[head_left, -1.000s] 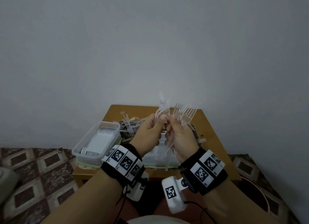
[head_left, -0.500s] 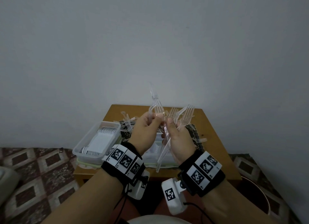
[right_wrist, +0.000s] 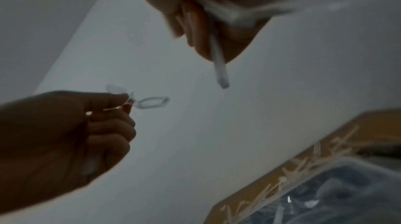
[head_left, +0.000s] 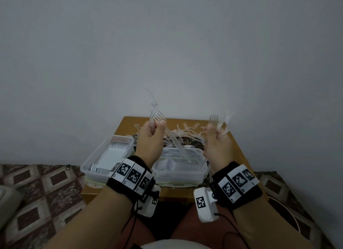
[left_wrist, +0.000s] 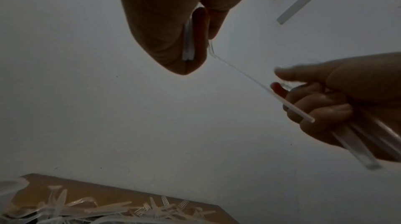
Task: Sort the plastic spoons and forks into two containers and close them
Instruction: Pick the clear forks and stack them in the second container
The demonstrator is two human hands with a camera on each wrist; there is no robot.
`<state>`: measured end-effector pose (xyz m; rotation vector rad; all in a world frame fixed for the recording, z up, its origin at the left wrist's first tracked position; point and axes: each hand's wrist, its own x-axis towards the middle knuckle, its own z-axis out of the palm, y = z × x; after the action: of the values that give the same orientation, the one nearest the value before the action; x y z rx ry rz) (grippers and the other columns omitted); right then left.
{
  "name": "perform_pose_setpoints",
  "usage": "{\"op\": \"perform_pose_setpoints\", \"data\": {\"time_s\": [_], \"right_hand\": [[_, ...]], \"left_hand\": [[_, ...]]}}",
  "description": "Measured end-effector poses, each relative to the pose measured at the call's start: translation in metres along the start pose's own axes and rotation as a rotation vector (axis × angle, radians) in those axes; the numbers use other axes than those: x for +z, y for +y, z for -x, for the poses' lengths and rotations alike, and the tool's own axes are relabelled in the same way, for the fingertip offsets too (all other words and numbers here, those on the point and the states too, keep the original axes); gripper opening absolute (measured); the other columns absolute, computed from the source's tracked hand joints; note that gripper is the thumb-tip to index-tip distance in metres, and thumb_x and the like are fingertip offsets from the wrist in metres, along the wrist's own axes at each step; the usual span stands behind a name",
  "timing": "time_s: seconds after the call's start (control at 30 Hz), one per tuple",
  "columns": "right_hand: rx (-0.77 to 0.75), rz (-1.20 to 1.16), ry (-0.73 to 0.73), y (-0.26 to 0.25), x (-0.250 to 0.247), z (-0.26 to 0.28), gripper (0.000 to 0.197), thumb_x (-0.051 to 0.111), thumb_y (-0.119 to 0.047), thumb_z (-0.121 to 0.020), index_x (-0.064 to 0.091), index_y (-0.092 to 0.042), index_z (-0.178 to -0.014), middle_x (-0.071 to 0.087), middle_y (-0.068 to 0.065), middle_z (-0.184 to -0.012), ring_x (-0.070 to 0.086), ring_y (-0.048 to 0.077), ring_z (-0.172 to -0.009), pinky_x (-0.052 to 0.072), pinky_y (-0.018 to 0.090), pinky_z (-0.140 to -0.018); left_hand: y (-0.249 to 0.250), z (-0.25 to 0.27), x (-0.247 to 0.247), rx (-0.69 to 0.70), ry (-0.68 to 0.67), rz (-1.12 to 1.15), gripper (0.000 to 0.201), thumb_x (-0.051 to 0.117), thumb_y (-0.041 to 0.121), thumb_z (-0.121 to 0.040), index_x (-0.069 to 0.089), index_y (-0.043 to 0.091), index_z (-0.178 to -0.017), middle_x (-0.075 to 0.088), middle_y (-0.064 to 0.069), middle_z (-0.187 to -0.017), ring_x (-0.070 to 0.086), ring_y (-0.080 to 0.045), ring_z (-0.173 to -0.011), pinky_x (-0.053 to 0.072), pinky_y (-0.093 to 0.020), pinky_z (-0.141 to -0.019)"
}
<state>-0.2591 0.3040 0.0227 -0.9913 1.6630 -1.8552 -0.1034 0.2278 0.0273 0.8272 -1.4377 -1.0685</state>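
Note:
My left hand (head_left: pixel 157 123) is raised over the table and grips a few clear plastic forks (head_left: pixel 157 117). One of them hangs down slantwise, its handle (head_left: pixel 177 146) over the middle container (head_left: pixel 203 168). That container holds clear cutlery. My right hand (head_left: pixel 215 130) grips a bundle of clear forks (head_left: pixel 213 118), tines up and blurred. The left container (head_left: pixel 87 166) holds rows of stacked white spoons (head_left: pixel 118 145). In the left wrist view my left hand (left_wrist: pixel 190 47) pinches two handles. In the right wrist view a handle (right_wrist: pixel 219 63) sticks out below my right hand (right_wrist: pixel 204 27).
Loose clear forks (head_left: pixel 185 131) lie in a heap at the back of the small wooden table (head_left: pixel 239 150), against a grey wall. Both containers stand open at the table's front edge, on their lids. A patterned floor (head_left: pixel 46 193) lies on both sides.
My hands were together at the centre, sharing one bundle. They have pulled apart: the left moved left with a few pieces, the right moved right with the rest.

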Motion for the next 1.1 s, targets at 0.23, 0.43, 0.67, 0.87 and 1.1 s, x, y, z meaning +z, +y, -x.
{"op": "perform_pose_setpoints", "data": {"time_s": [0.23, 0.43, 0.67, 0.87, 1.1], "right_hand": [[-0.190, 0.245, -0.292, 0.004, 0.018, 0.019, 0.019, 0.077, -0.028, -0.082, 0.065, -0.014, -0.083, 0.066, 0.015, -0.072, 0.060, 0.028, -0.061, 0.051, 0.037, -0.058], [-0.154, 0.249, -0.288, 0.010, 0.018, 0.015, 0.024, 0.068, -0.025, -0.090, 0.063, -0.003, -0.085, 0.049, -0.017, -0.043, 0.044, -0.001, -0.038, 0.032, 0.011, -0.044], [0.139, -0.211, -0.351, 0.001, 0.012, 0.012, 0.021, 0.060, -0.033, -0.094, 0.058, -0.012, -0.091, 0.029, -0.004, -0.049, 0.023, 0.007, -0.037, 0.019, 0.020, -0.038], [0.235, -0.390, -0.507, -0.005, 0.021, 0.014, 0.029, 0.061, -0.034, -0.088, 0.056, -0.012, -0.107, 0.030, -0.005, -0.051, 0.025, 0.005, -0.035, 0.019, 0.018, -0.036], [0.276, -0.356, -0.552, -0.004, 0.019, 0.018, 0.031, 0.063, -0.037, -0.080, 0.058, -0.014, -0.100, 0.031, -0.005, -0.051, 0.025, 0.005, -0.036, 0.020, 0.017, -0.035]], "left_hand": [[-0.002, 0.005, 0.006, -0.069, -0.079, 0.075, 0.027, 0.054, 0.029, -0.099, 0.045, 0.015, -0.077, 0.041, 0.001, -0.063, 0.037, -0.012, -0.055, 0.035, -0.027, -0.053], [-0.004, 0.005, 0.006, -0.086, -0.168, 0.169, 0.030, 0.049, 0.039, -0.099, 0.049, 0.011, -0.091, 0.041, 0.012, -0.054, 0.033, -0.007, -0.047, 0.031, -0.019, -0.040], [-0.001, 0.008, 0.010, -0.105, -0.255, 0.183, 0.034, 0.033, 0.033, -0.105, 0.063, 0.022, -0.095, 0.042, 0.015, -0.055, 0.034, -0.004, -0.048, 0.030, -0.019, -0.044], [0.009, 0.017, 0.015, -0.054, -0.381, 0.121, 0.031, 0.035, 0.027, -0.104, 0.064, 0.017, -0.101, 0.059, -0.013, -0.091, 0.048, -0.021, -0.073, 0.038, -0.024, -0.057], [0.010, 0.020, 0.015, -0.073, -0.445, 0.093, 0.037, 0.031, 0.028, -0.106, 0.067, 0.027, -0.097, 0.071, 0.007, -0.086, 0.060, -0.001, -0.070, 0.044, -0.016, -0.057]]}}
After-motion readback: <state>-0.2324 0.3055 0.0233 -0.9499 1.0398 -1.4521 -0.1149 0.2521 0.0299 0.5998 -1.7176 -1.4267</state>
